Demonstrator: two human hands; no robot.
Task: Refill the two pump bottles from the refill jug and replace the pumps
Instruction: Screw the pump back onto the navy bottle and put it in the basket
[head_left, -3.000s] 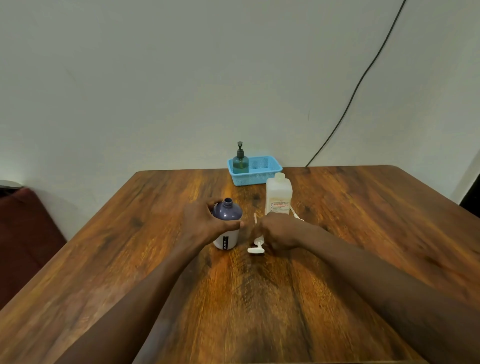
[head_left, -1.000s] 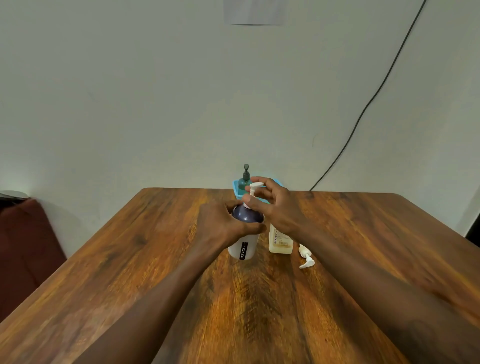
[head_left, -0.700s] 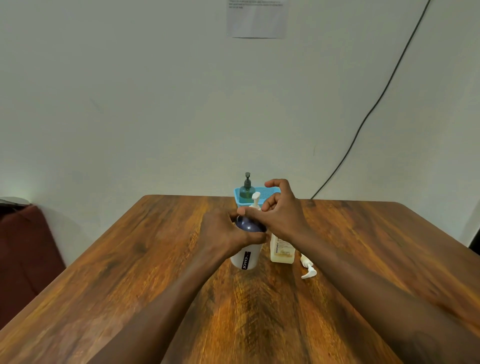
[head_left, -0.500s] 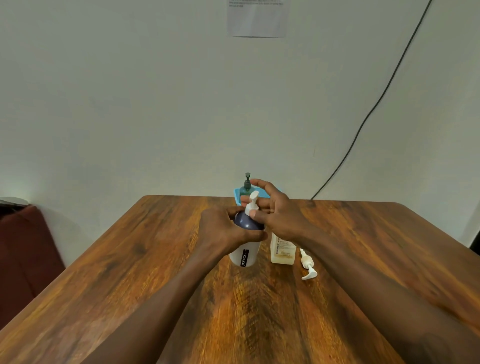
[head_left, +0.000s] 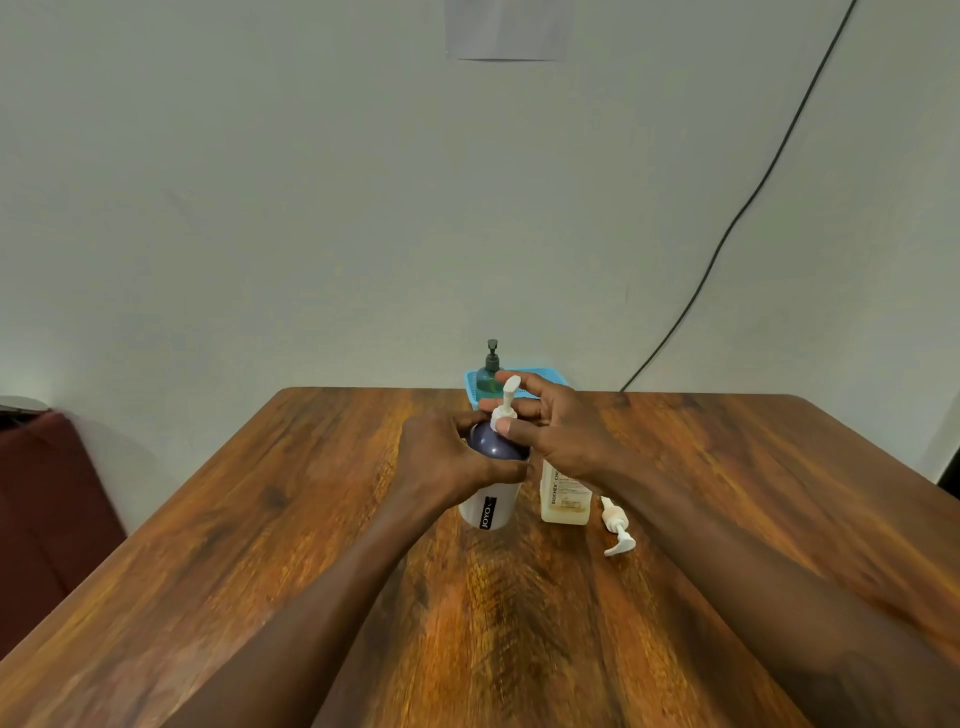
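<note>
A purple-and-white pump bottle (head_left: 488, 506) stands mid-table, and my left hand (head_left: 441, 460) is wrapped around its shoulder. A white pump (head_left: 505, 402) sits in its neck, its collar pinched by the thumb and fingers of my right hand (head_left: 558, 434). Just to the right stands the pale refill jug (head_left: 565, 499), its top hidden behind my right hand. A second white pump (head_left: 615, 525) lies loose on the wood beside the jug. A green pump bottle (head_left: 488, 371) stands in a blue basket (head_left: 550, 375) at the table's far edge.
The wooden table (head_left: 519, 597) runs up to a plain wall. A black cable (head_left: 737, 213) hangs down the wall at the right. A dark red seat (head_left: 47, 499) is at the left, below the table edge. A paper sheet (head_left: 506, 31) is stuck on the wall.
My right hand picked the white pump off the table, set it into the purple bottle's neck and has been turning it there. The left hand kept holding the bottle.
</note>
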